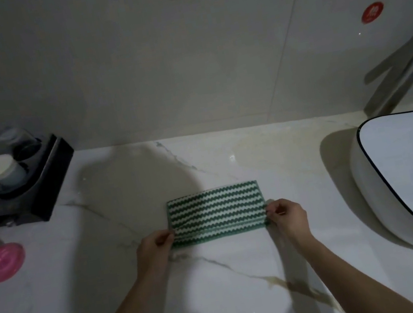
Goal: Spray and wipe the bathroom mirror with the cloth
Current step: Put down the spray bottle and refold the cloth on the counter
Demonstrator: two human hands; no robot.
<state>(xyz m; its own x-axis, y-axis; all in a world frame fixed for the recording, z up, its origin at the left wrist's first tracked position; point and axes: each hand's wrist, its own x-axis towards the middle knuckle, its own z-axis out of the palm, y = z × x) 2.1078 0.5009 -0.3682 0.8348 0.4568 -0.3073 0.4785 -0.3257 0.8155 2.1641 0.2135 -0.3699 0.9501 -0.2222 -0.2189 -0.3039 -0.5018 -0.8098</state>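
The left hand pinches the near-left corner of the cloth, and the right hand pinches its near-right corner. The green-and-white zigzag cloth lies folded flat on the white marble counter, long axis running left to right. A white basin sits to the right, a black cup holder to the left. A red round sticker on the wall tile is unreadable.
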